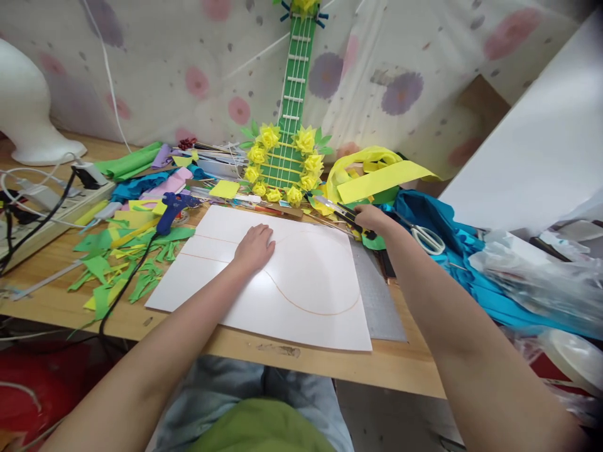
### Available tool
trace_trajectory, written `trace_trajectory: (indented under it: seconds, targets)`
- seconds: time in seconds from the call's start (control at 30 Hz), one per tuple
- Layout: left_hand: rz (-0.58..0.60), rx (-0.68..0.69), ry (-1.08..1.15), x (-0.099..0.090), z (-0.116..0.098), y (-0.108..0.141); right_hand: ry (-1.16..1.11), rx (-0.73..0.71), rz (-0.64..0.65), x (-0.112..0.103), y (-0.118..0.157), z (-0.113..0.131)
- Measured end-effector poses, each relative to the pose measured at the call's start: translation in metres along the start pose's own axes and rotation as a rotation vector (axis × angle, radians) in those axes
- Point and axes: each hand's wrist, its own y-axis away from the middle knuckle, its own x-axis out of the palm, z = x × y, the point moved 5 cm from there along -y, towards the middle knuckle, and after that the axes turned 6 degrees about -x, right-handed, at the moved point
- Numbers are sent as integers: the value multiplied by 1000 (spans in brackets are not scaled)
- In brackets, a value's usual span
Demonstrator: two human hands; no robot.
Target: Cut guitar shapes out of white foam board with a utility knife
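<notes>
My left hand (254,247) lies flat on a white board (306,331), fingers stretched out. A thin orange outline is drawn on the board: two lines at the left and a wide rounded curve at the right. Beyond the board's far right corner, my right hand (373,221) is closed around the black handle of a utility knife (349,215). The knife points left, its metal end above scraps at the back of the table. Under the board's right side a grey cutting mat (382,307) shows.
A green paper guitar (293,107) with yellow flowers stands at the back. Left are a blue glue gun (175,210), green and yellow scraps (101,267) and a power strip (56,210). White-handled scissors (428,240), blue fabric-like material (419,210) and a plastic bag (532,270) lie right.
</notes>
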Motion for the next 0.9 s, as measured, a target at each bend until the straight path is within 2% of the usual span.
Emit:
trace_trajectory:
  seconds: [0.07, 0.13, 0.2, 0.3, 0.43, 0.6, 0.73, 0.9]
  targets:
    - [-3, -8, -2, 2, -6, 3, -463, -12, 90, 16, 9, -1]
    - [-15, -24, -4, 5, -15, 4, -803, -31, 173, 32, 20, 3]
    - [-24, -31, 3, 11, -28, 4, -964, -46, 196, 43, 31, 8]
    - [-20, -16, 22, 20, -48, -1, -1122, -75, 164, 52, 43, 20]
    - [-27, 1, 29, 26, -65, -8, -1226, -94, 95, 61, 44, 34]
    - [-54, 6, 24, 26, -65, -7, -1217, -36, -11, 83, 36, 39]
    - [-45, 3, 24, 28, -64, -4, -1245, -67, 9, 98, 36, 44]
    - [-24, -11, 34, 27, -64, -4, -1322, -172, 48, 100, 42, 44]
